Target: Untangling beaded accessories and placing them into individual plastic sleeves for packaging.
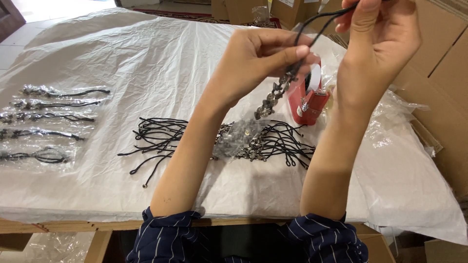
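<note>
1. Left hand [258, 61], raised above the table: thumb and forefinger pinched shut on the black cord bracelet [285, 80], right where the cord meets its string of metal charms.
2. Right hand [378, 36], higher and further right: fingers closed on the upper run of the same cord, near the top edge of the view.
3. Long axis of the bracelet: slanting from upper right, at the right hand, down to lower left, with the charm end dangling free below the left hand's pinch.
4. Nearer to the charms: the left hand, touching them; right hand well apart along the cord.
5. Just behind the dangling charms: a red tape dispenser [308, 103] on the white plastic sheet [146, 58].
6. Below the forearms: a loose heap of bracelets [229, 141], cords splayed left and right.
7. Far left: a column of bagged bracelets [44, 122] in clear sleeves.
8. Right edge: cardboard boxes [446, 63] beside the table [58, 226].
</note>
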